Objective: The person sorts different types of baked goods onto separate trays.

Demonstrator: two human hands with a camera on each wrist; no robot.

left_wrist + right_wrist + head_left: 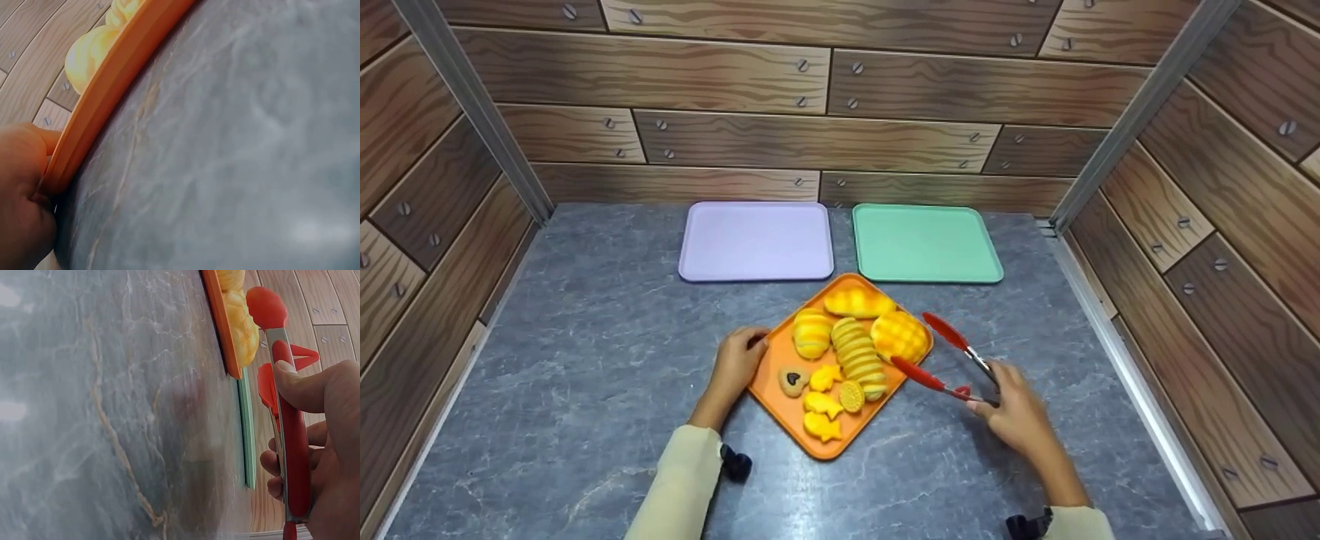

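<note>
My left hand (737,364) grips the left corner of an orange tray (789,410), which is turned like a diamond. In the left wrist view the thumb and fingers pinch the tray's rim (95,107). On it lie a long striped bread (857,360), a round crosshatched bun (899,336), a striped oval bun (811,334) and a long yellow bread (858,301). My right hand (1020,412) holds red tongs (919,373) with their arms spread. One red tip overlaps the tray's right edge beside the crosshatched bun, and nothing sits between the tips.
Several small cookies lie in the tray's lower part, among them a heart cookie (793,381) and a round cookie (851,396). Behind stand a purple tray (757,241) and a green tray (928,244). Wood-patterned walls (727,75) surround the grey tabletop (607,360).
</note>
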